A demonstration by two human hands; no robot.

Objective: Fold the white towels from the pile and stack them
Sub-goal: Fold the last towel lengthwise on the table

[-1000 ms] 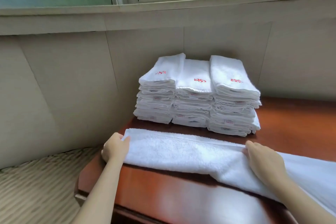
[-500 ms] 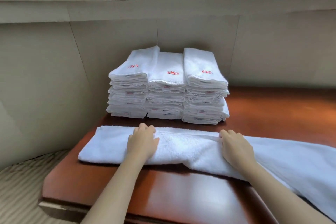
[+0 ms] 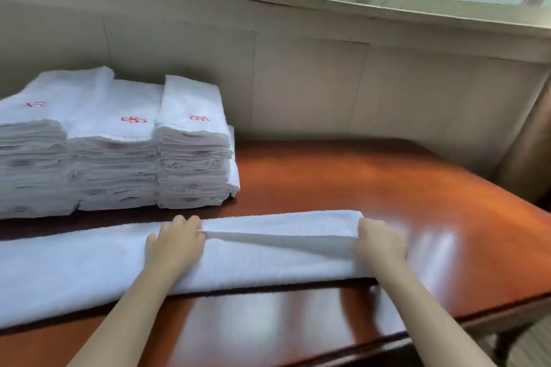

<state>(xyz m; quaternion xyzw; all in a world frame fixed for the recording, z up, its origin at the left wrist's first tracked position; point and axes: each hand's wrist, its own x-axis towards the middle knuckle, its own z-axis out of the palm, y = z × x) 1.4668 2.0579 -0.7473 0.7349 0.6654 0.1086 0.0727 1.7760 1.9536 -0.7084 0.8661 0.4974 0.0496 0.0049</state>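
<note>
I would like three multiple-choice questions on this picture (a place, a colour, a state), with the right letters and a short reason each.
1. Where are the folded towel stacks? A on the windowsill; B on the table, behind the long towel; C on the floor.
2. What colour is their embroidery? A blue; B green; C red.
3. How does the long towel lie? A crumpled; B hanging; C flat, folded into a strip.
1 B: they stand on the table beyond it. 2 C: red marks on top. 3 C: it lies flat, a fold line along it.
</note>
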